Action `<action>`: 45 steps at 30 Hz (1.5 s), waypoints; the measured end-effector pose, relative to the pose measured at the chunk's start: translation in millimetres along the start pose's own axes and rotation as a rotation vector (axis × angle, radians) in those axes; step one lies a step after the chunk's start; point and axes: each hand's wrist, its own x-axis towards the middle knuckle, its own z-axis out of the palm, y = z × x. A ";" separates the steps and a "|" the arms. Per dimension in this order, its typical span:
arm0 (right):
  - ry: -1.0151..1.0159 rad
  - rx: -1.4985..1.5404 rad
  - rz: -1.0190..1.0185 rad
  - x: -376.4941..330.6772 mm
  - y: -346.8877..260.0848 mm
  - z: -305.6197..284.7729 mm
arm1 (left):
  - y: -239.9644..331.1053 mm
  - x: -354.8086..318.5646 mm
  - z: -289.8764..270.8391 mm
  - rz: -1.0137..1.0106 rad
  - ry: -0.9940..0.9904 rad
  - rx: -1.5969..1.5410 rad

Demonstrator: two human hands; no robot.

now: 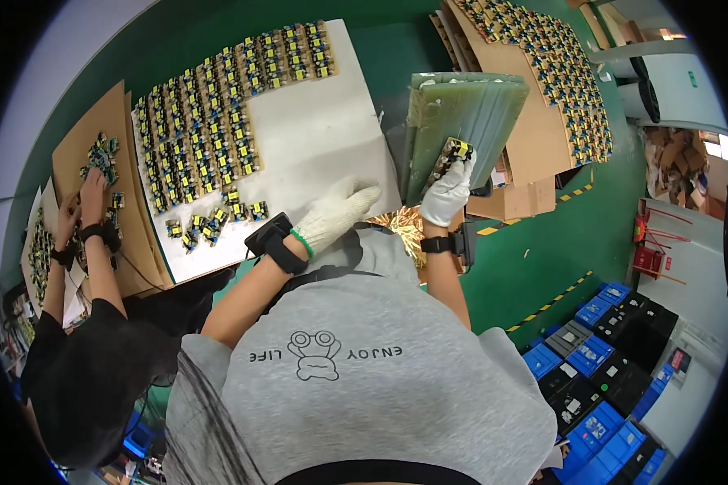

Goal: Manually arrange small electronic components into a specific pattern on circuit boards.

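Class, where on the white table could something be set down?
The white table has a broad bare patch, bordered by rows of circuit boards on the left and far side, the table's right edge, and the left hand at the front. It is crowded under those rows and at the front left, where loose boards lie.

The right hand [447,192] partly covers a circuit board [444,158], whose finer parts are too small to tell.
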 end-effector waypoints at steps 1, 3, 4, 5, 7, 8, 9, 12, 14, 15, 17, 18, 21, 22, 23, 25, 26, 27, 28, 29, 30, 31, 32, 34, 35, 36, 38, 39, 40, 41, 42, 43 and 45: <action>-0.005 0.002 0.003 -3.0 -3.5 -2.2 | -3.1 -0.6 -3.1 -0.058 -0.015 0.074; -0.152 0.112 0.163 -5.7 -12.4 -12.6 | -1.6 -9.1 0.3 0.088 0.045 0.014; -0.219 0.060 0.004 -10.6 -12.7 -17.3 | 1.4 -11.6 4.2 0.238 0.109 -0.047; -0.366 0.266 0.129 -17.9 -17.7 -22.3 | 1.6 -10.2 7.6 0.236 0.131 -0.054; -0.480 0.384 -0.049 -27.5 -31.1 -12.6 | -2.6 -11.3 13.6 0.426 0.246 -0.269; -0.619 0.208 -0.155 -31.3 -35.4 -24.1 | -2.9 -12.5 11.1 0.419 0.280 -0.273; -0.696 0.235 -0.236 -32.3 -41.6 -19.8 | -2.2 -11.8 5.2 0.357 0.211 -0.219; -0.731 0.094 -0.262 -32.4 -54.2 2.6 | -2.8 -24.6 -13.9 0.222 0.142 -0.288; -0.659 -0.111 -0.234 -32.0 -64.4 23.5 | -11.0 -33.6 -20.0 0.034 0.433 -0.456; -0.877 -0.028 -0.026 -35.7 -59.8 31.4 | -17.8 -38.9 -23.8 0.151 0.458 -0.577; -1.164 0.119 0.362 -49.5 -58.5 48.1 | -24.9 -46.8 -32.7 0.195 0.539 -0.656; -1.189 0.128 0.347 -54.6 -66.2 53.1 | -26.0 -52.1 -36.9 0.239 0.605 -0.733; -1.177 0.226 0.155 -63.9 -80.9 66.3 | -44.2 -55.7 -44.3 0.163 0.691 -0.911; -1.203 0.239 0.140 -65.4 -84.1 69.3 | -43.5 -63.9 -44.8 0.136 0.718 -1.087; -1.323 0.286 0.196 -64.7 -85.7 71.4 | -75.3 -50.9 -48.0 0.180 0.752 -1.212; -1.386 0.258 0.242 -66.4 -85.8 84.0 | -75.6 -56.5 -54.5 0.226 0.792 -1.184; -1.393 0.262 0.234 -69.9 -80.5 93.2 | -75.6 -60.7 -56.6 0.263 0.819 -1.150; -1.280 0.094 -0.216 -69.8 -85.0 99.8 | -64.6 -73.8 -57.9 0.200 0.821 -1.109; -1.114 -0.069 -0.650 -68.7 -89.8 104.4 | -65.8 -74.2 -58.0 0.208 0.835 -1.115; -0.940 -0.014 -0.832 -63.8 -92.1 99.0 | -67.8 -73.0 -58.5 0.215 0.825 -1.113; -0.943 -0.003 -0.842 -66.1 -94.2 98.8 | -69.1 -74.5 -58.7 0.223 0.815 -1.108; -0.984 0.051 -0.684 -68.1 -95.0 99.9 | -65.6 -72.7 -56.2 0.218 0.844 -1.145; -1.021 0.103 -0.523 -70.7 -95.1 100.9 | -73.9 -63.8 -55.5 0.223 0.851 -1.145; -1.227 0.117 -0.224 -82.0 -101.7 96.8 | -77.9 -52.5 -53.6 0.200 0.988 -0.901; -1.317 0.102 -0.104 -83.9 -111.4 95.2 | -66.9 -62.5 -54.0 -0.026 0.898 -0.934; -1.419 0.099 0.004 -85.7 -118.6 94.1 | -74.4 -59.6 -52.3 -0.026 0.905 -0.938; -1.348 0.338 0.069 -97.5 -96.1 102.5 | -92.4 -45.2 -51.8 0.240 0.845 -1.169; -1.439 0.285 0.133 -91.6 -98.9 101.6 | -83.2 -46.0 -50.5 0.235 0.882 -1.184; -1.529 0.231 0.197 -89.1 -100.5 101.1 | -88.6 -44.9 -50.0 0.233 0.885 -1.186; -1.534 0.231 0.196 -92.6 -99.5 100.9 | -97.7 -42.8 -49.4 0.196 0.900 -1.161; -1.468 0.361 0.139 -97.4 -96.7 98.6 | -100.1 -44.0 -48.3 0.158 0.913 -1.136; -1.397 0.489 0.081 -101.4 -93.6 97.4 | -102.3 -44.8 -48.3 0.157 0.916 -1.138; -1.488 0.471 0.146 -99.7 -82.6 103.3 | -106.6 -45.6 -48.7 0.104 0.880 -1.130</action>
